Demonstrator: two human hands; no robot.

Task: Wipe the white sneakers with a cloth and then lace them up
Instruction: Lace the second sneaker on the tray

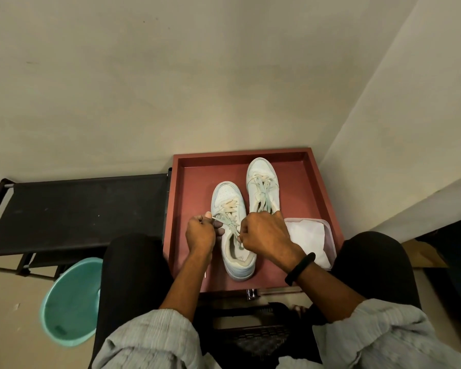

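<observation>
- Head view: two white sneakers stand side by side in a reddish tray (192, 182). The farther sneaker (262, 177) is already laced, and the nearer sneaker (226, 194) lies between the hands.
- The left hand (200, 233) has its fingers (218, 225) curled, pinching the lace (225, 218).
- The right hand (264, 235) pinches the same lace over the tongue.
- The white cloth (308, 234) lies in a clear container (329, 227) just right of that hand.

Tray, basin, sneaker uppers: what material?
Tray: likely painted wood or board; matte reddish-brown, thick square rim. Basin: plastic by the look; smooth teal, moulded rim. Sneaker uppers: smooth white leather or synthetic, perforated toe; can't tell which.
</observation>
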